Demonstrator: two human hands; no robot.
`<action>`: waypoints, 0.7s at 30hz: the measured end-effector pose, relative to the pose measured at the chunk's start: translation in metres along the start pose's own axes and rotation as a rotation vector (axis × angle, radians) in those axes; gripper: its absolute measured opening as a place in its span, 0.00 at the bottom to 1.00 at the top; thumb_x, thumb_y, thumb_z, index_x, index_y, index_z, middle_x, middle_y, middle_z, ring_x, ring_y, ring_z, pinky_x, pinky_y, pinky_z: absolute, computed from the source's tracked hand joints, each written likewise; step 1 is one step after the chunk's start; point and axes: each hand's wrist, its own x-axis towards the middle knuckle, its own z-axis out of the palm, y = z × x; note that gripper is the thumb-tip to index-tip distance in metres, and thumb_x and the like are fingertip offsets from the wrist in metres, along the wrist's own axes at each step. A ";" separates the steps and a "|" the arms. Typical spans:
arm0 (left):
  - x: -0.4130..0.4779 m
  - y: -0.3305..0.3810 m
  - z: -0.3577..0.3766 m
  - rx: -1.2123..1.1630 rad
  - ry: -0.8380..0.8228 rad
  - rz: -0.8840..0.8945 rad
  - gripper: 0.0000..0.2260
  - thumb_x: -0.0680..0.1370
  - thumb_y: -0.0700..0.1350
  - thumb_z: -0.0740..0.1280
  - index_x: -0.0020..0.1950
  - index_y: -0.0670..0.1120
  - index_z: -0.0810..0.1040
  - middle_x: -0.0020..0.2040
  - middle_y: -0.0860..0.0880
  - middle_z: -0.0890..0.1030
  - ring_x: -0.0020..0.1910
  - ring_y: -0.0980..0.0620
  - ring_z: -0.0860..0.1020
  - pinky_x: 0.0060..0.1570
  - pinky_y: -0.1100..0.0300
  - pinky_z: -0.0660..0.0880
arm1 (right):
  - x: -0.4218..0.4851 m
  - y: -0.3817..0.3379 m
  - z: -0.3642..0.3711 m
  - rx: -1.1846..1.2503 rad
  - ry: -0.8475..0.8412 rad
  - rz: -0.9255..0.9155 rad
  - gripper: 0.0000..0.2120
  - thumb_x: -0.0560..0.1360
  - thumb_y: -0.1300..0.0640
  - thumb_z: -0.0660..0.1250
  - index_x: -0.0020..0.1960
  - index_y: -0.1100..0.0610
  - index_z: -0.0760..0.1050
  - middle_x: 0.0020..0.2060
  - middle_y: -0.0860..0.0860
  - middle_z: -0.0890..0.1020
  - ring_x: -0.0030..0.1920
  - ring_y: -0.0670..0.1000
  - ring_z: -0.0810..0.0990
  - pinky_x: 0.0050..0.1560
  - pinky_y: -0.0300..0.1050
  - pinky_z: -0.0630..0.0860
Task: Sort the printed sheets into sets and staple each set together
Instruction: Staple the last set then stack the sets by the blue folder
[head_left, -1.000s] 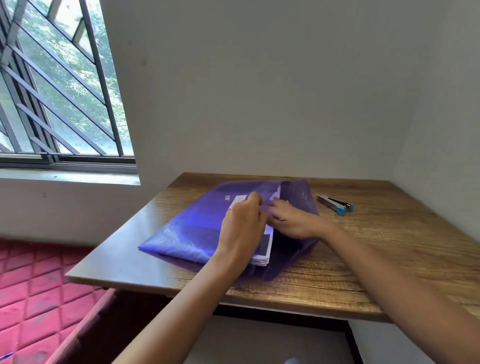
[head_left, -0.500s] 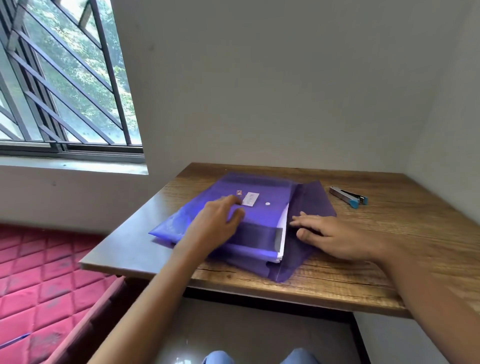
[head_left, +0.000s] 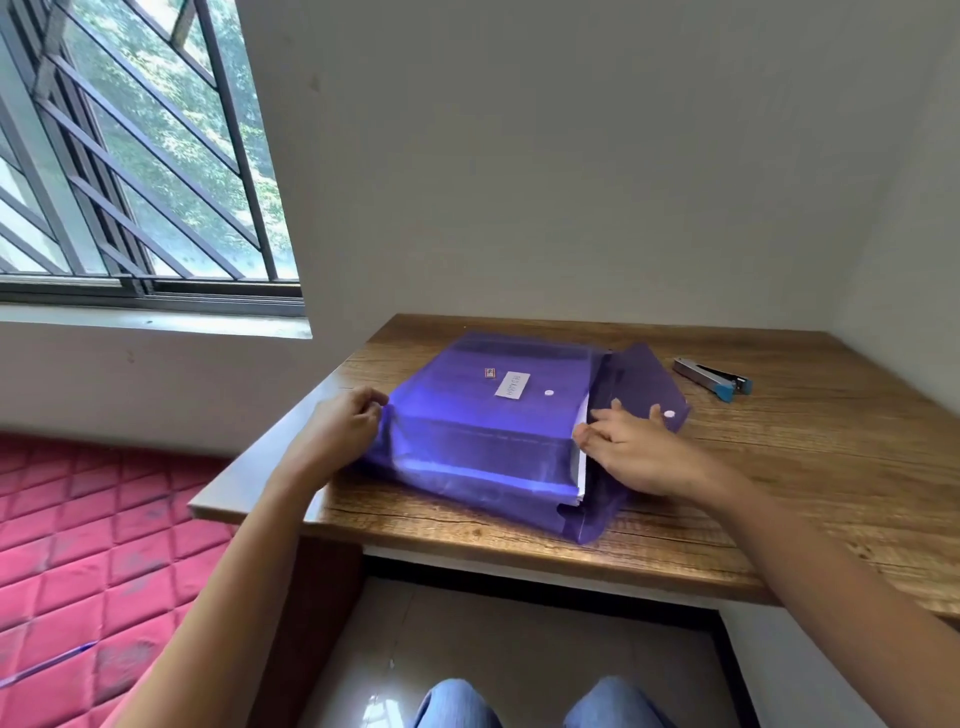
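Sliding left hand (head_left: 337, 431) from folder (head_left: 483, 431) top to its closed end, pinching there to anchor it on the bench (head_left: 779, 467); laying right hand (head_left: 628, 447) flat-fingered at the mouth, reaching sheets (head_left: 581, 475) inside.

Both forearms stretched forward, left hand (head_left: 340, 426) with fingers (head_left: 370, 411) curled, right hand (head_left: 631, 449) flat, fingers extended

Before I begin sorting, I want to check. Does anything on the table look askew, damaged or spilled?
Nothing is damaged or spilled. Only the purple folder lies slanted to the front edge of the table, its flap open to the right, the white edge of the sheets showing at its mouth.
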 end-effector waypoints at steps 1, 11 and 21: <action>0.000 -0.001 0.000 -0.016 0.001 -0.005 0.15 0.81 0.38 0.56 0.64 0.43 0.78 0.50 0.38 0.81 0.33 0.51 0.72 0.28 0.63 0.64 | 0.000 -0.002 0.000 0.022 -0.011 -0.011 0.24 0.84 0.48 0.45 0.66 0.59 0.72 0.73 0.51 0.65 0.78 0.52 0.44 0.72 0.59 0.32; -0.012 0.003 0.002 0.061 -0.055 -0.038 0.14 0.82 0.42 0.57 0.66 0.42 0.74 0.55 0.41 0.79 0.46 0.46 0.74 0.43 0.58 0.68 | -0.009 -0.002 -0.003 0.236 -0.111 -0.101 0.22 0.84 0.49 0.47 0.74 0.56 0.63 0.75 0.45 0.59 0.77 0.46 0.43 0.75 0.48 0.37; -0.080 0.075 0.071 0.099 -0.019 0.415 0.24 0.71 0.66 0.64 0.52 0.47 0.79 0.53 0.51 0.80 0.56 0.49 0.75 0.56 0.58 0.70 | -0.014 0.025 -0.011 0.157 -0.028 -0.142 0.19 0.83 0.54 0.55 0.73 0.47 0.66 0.73 0.43 0.64 0.74 0.38 0.54 0.76 0.53 0.42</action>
